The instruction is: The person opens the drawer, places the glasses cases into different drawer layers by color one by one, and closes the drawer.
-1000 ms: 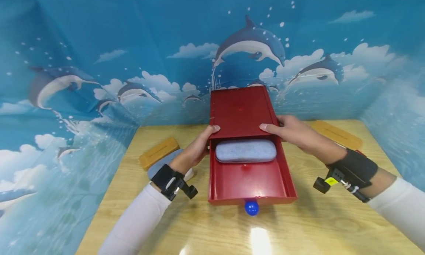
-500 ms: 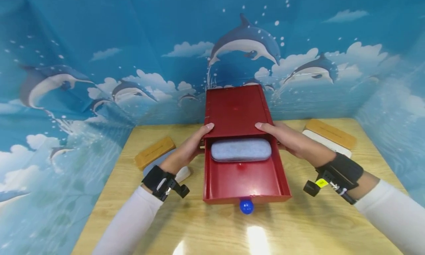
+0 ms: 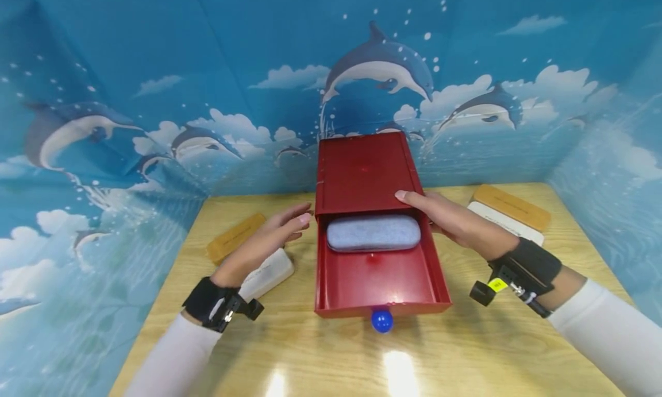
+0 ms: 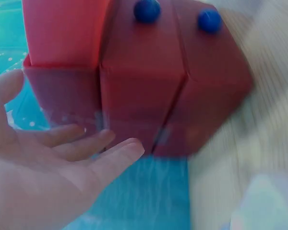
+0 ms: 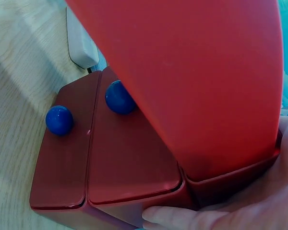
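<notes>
A red drawer cabinet (image 3: pixel 367 173) stands on the table with its top drawer (image 3: pixel 380 282) pulled out. At the back of that drawer lies an oblong blue-grey case (image 3: pixel 373 233). My right hand (image 3: pixel 455 219) grips the cabinet's right side, thumb on top and fingers along the side wall. My left hand (image 3: pixel 264 242) is off the cabinet, a short gap from its left side, fingers loosely extended and holding nothing. The left wrist view shows two lower drawers, each with a blue knob (image 4: pixel 147 10). The left hand covers part of the things beneath it.
To the left on the wooden table (image 3: pixel 320 357) lie an orange case (image 3: pixel 235 238) and a white case (image 3: pixel 271 270). Another orange case (image 3: pixel 512 206) and white case (image 3: pixel 504 220) lie at the right. A dolphin-printed backdrop (image 3: pixel 248 52) encloses the back and sides.
My left hand has let go of the cabinet's left edge and moved left and slightly down. The right hand keeps its hold. The open drawer and the case in it look the same.
</notes>
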A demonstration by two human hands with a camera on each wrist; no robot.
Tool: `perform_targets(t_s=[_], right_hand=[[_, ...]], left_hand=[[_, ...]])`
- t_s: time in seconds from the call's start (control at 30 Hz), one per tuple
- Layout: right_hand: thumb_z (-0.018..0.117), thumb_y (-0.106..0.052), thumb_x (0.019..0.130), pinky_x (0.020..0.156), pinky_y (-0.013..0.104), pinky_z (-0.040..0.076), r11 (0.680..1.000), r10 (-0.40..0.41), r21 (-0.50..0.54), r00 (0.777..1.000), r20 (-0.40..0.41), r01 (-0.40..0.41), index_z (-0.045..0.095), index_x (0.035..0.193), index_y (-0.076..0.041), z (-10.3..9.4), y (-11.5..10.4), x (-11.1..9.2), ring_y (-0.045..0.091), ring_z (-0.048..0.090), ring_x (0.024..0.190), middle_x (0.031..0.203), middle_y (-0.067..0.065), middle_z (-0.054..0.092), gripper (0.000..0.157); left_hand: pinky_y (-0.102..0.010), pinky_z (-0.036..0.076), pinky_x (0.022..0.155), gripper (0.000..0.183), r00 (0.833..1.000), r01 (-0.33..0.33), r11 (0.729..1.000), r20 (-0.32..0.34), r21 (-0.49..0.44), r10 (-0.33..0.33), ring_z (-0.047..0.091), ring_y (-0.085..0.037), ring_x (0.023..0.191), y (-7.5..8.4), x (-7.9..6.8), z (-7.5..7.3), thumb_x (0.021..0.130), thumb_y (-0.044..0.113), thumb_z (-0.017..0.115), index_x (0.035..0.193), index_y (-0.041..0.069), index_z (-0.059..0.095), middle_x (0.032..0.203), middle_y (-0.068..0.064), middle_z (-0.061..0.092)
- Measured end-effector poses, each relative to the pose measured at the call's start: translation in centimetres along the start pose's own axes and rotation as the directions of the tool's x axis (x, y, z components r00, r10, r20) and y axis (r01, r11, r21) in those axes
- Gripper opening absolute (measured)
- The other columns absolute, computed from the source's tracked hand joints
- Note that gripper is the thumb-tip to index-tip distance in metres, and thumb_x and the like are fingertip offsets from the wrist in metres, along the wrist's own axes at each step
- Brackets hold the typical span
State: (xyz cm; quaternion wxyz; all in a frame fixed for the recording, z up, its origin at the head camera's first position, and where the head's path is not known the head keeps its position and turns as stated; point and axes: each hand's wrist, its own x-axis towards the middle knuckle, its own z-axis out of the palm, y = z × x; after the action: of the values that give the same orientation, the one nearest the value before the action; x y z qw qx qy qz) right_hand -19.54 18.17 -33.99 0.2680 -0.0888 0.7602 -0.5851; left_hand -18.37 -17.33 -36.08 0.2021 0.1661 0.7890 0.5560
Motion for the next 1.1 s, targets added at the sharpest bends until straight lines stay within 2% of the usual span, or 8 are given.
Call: perform_targets(t_s=[0.07, 0.17, 0.37, 0.43, 0.6, 0.63, 0.93, 1.1], right_hand=[[0.046, -0.055, 0.094, 0.092, 0.047, 0.046, 1.0, 0.0, -0.001, 1.0, 0.0, 0.0, 0.035, 0.14, -0.01, -0.1, 0.0, 0.0, 0.03, 0.054, 0.11, 0.127, 0.017, 0.051, 0.064], [0.046, -0.055, 0.095, 0.091, 0.047, 0.046, 1.0, -0.002, -0.004, 1.0, 0.0, 0.002, 0.035, 0.14, -0.01, -0.2, 0.0, 0.0, 0.03, 0.054, 0.11, 0.127, 0.017, 0.051, 0.064], [0.046, -0.055, 0.095, 0.09, 0.045, 0.047, 1.0, -0.008, 0.002, 1.0, 0.002, 0.008, 0.037, 0.139, -0.01, -0.3, 0.0, -0.1, 0.029, 0.055, 0.109, 0.126, 0.018, 0.052, 0.064], [0.046, -0.054, 0.095, 0.089, 0.045, 0.047, 1.0, -0.01, 0.005, 1.0, 0.003, 0.01, 0.037, 0.139, -0.009, -0.3, 0.0, -0.1, 0.029, 0.056, 0.108, 0.125, 0.018, 0.053, 0.064], [0.046, -0.053, 0.095, 0.089, 0.046, 0.048, 1.0, -0.014, 0.005, 1.0, 0.012, 0.014, 0.037, 0.139, -0.01, -0.3, 0.1, 0.0, 0.03, 0.057, 0.107, 0.124, 0.018, 0.053, 0.062], [0.046, -0.053, 0.095, 0.089, 0.046, 0.048, 1.0, -0.016, 0.002, 1.0, 0.014, 0.016, 0.037, 0.139, -0.01, -0.3, 0.1, 0.0, 0.03, 0.056, 0.108, 0.125, 0.018, 0.052, 0.062], [0.045, -0.055, 0.095, 0.093, 0.049, 0.044, 1.0, -0.011, 0.003, 1.0, -0.021, 0.011, 0.035, 0.14, -0.011, 0.0, 0.0, 0.1, 0.03, 0.052, 0.111, 0.128, 0.016, 0.05, 0.064], [0.044, -0.055, 0.095, 0.096, 0.05, 0.041, 1.0, -0.009, 0.0, 1.0, -0.028, 0.009, 0.035, 0.14, -0.011, 0.1, 0.1, 0.0, 0.029, 0.052, 0.111, 0.127, 0.016, 0.051, 0.064]], left_hand=[[-0.049, 0.035, 0.103, 0.064, 0.999, -0.019, 0.987, -0.029, 0.162, 0.024, 0.038, -0.027, 0.13, -0.4, -0.7, -0.6, 0.096, 0.048, 0.049, 0.148, 0.018, 0.028, 0.15, -0.008, 0.034], [-0.049, 0.04, 0.097, 0.066, 0.996, -0.007, 0.932, -0.081, 0.363, 0.039, 0.041, -0.026, 0.127, -1.1, -1.4, -1.5, 0.093, 0.051, 0.054, 0.147, 0.022, 0.031, 0.147, -0.005, 0.038], [-0.05, 0.044, 0.092, 0.074, 0.99, 0.045, 0.829, -0.133, 0.558, 0.036, 0.044, -0.029, 0.124, -2.7, -2.1, -3.0, 0.088, 0.055, 0.058, 0.147, 0.019, 0.032, 0.146, -0.01, 0.039], [-0.05, 0.044, 0.092, 0.072, 0.988, 0.052, 0.777, -0.144, 0.627, 0.05, 0.044, -0.031, 0.124, -3.3, -2.2, -3.5, 0.089, 0.05, 0.06, 0.146, 0.015, 0.033, 0.145, -0.013, 0.039], [-0.05, 0.046, 0.09, 0.06, 0.985, 0.055, 0.605, -0.143, 0.794, 0.099, 0.047, -0.037, 0.119, -5.3, -2.8, -4.8, 0.089, 0.027, 0.067, 0.138, 0.003, 0.043, 0.137, -0.023, 0.046], [-0.049, 0.046, 0.089, 0.057, 0.985, 0.056, 0.586, -0.139, 0.809, 0.098, 0.048, -0.037, 0.118, -5.7, -2.9, -5.0, 0.089, 0.024, 0.067, 0.137, 0.002, 0.045, 0.135, -0.023, 0.048], [-0.046, 0.05, 0.081, 0.042, 0.987, 0.104, 0.525, -0.154, 0.845, 0.053, 0.058, -0.034, 0.102, -8.9, -3.6, -6.5, 0.084, 0.013, 0.07, 0.122, -0.001, 0.059, 0.113, -0.021, 0.063], [-0.04, 0.052, 0.071, 0.041, 0.989, 0.138, 0.535, -0.147, 0.833, -0.027, 0.064, -0.027, 0.086, -9.4, -3.7, -7.0, 0.083, 0.012, 0.072, 0.118, -0.006, 0.06, 0.107, -0.024, 0.065]])
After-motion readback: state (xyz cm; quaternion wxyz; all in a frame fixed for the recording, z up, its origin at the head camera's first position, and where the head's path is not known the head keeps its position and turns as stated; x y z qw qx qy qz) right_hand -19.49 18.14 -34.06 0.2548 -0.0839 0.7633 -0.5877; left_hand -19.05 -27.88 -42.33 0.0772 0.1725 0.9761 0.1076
